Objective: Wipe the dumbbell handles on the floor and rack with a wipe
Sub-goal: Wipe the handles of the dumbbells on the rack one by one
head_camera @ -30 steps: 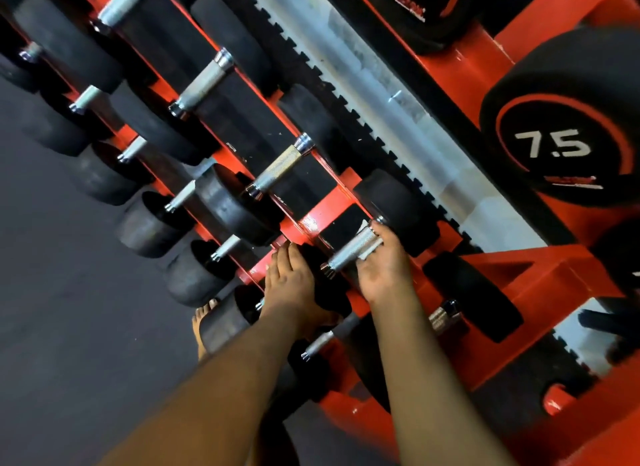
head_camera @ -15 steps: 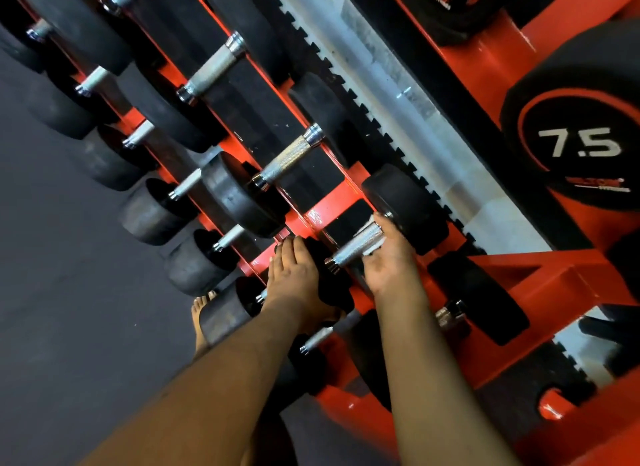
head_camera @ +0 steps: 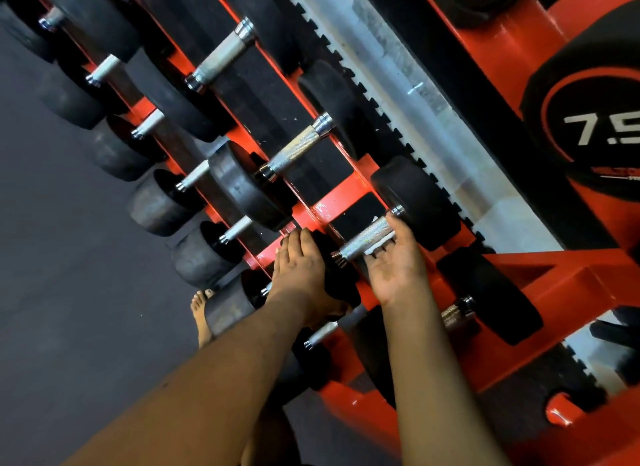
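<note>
**Wipe could slip off the handle, or a hand could get pinched at the weight heads**

I take the knurled handle (head_camera: 369,237) on the red rack (head_camera: 341,197) as my landmark. My right hand (head_camera: 394,257) is cupped under it, palm up, fingers (head_camera: 382,249) curled round its underside with a thin pale wipe (head_camera: 375,245) pressed between them and the metal; only slivers of the wipe show, so I cannot tell how much of it is still bunched in the palm. My left hand (head_camera: 299,261) rests just left of the handle, fingers together and laid flat over the near black weight head (head_camera: 337,275), holding nothing.

Risks as I judge them:

- The wipe is thin and the knurling rough. If I drag hard along the handle, it may snag, tear or ball up, leaving bare skin on the metal and part of the handle uncleaned.
- The far end of the handle meets the big weight head (head_camera: 415,202). Sliding my fingers right up to that collar could jam them against it.
- If my left hand presses unevenly, the dumbbell could roll in its cradle and nip the fingers against the rack's crossbar.
- A bare foot (head_camera: 202,313) sits on the floor (head_camera: 69,292) below and left of the handle. A dumbbell nudged off the rack would land near it.
</note>
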Available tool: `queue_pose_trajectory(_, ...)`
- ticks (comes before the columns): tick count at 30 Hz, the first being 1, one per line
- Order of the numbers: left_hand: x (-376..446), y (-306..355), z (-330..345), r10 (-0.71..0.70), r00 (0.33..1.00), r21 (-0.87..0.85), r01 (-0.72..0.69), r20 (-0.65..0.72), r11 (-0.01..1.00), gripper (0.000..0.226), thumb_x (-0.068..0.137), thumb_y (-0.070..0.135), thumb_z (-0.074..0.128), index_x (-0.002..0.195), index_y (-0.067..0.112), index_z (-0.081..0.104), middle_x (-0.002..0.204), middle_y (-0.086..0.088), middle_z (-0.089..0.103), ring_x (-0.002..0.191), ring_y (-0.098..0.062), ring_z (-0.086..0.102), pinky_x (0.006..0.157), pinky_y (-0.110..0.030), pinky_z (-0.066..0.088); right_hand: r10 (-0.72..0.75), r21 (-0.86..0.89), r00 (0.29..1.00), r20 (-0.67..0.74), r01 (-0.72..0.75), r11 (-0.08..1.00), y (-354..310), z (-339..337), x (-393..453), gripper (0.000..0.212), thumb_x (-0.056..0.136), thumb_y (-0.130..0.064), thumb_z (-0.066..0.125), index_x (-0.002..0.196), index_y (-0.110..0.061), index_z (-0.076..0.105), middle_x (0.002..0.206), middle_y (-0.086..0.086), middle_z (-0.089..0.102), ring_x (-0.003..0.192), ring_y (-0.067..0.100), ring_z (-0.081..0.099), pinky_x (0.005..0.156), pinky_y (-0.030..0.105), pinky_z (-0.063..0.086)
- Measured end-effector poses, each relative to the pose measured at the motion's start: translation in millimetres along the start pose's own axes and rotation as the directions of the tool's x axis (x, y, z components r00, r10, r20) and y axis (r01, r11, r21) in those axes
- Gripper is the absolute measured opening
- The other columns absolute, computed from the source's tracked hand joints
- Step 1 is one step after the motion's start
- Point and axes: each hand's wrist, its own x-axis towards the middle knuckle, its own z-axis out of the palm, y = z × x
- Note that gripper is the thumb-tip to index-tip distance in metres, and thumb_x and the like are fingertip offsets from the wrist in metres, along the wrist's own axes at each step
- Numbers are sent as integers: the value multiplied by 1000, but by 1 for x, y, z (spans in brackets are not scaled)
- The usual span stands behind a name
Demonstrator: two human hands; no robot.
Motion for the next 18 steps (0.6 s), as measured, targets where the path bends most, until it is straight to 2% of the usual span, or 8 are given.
queue_pose_trajectory(2, 0, -1, 0, -1, 1000, 0, 1, -3, 1000, 156, 56, 52, 94, 157, 2, -13, 168, -15, -12, 156, -29, -13, 123, -38, -8, -12, -16, 1000, 5, 12, 1000, 2, 0, -3, 22, 94, -26, 64, 110, -11, 65, 110, 8, 67, 110, 23, 64, 105, 38, 48)
queue_pose_trajectory(5, -1, 1, 0, -1, 1000, 1, 1, 1, 1000, 157, 55, 52, 95, 157, 2, -14, 168, -16, -12, 156, -29, -13, 123, -37, -9, 9, -60, 999, 33, -7, 998, 0, 10, -5, 10, 95, -25, 62, 96, -15, 64, 93, 4, 65, 89, 16, 64, 88, 32, 52)
queue_pose_trajectory(10, 1, 0, 1, 4, 1000, 12, -4, -7, 1000, 158, 55, 54, 94, 157, 1, -13, 168, -16, -10, 156, -29, -12, 123, -37, -7, 12, -60, 998, 64, -8, 998, 2, -3, -13, 17, 98, -28, 54, 105, -15, 63, 102, 4, 65, 102, 17, 62, 101, 34, 45)
queue_pose_trajectory(14, -2, 0, 1, 2, 1000, 18, -1, -16, 1000, 160, 52, 56, 95, 157, 1, -13, 168, -17, -9, 156, -29, -11, 124, -38, -6, 30, -113, 995, 91, -20, 993, 5, 10, -12, 15, 99, -27, 53, 95, -16, 63, 91, 4, 64, 86, 16, 63, 87, 32, 49)
queue_pose_trajectory(18, 1, -2, 1, 2, 1000, 29, -2, -10, 1000, 160, 52, 56, 95, 157, 0, -13, 168, -17, -10, 156, -29, -12, 125, -37, -6, 29, -103, 995, 100, -18, 994, 7, -10, -15, 27, 98, -32, 55, 115, -14, 64, 111, 6, 68, 110, 20, 63, 107, 36, 45)
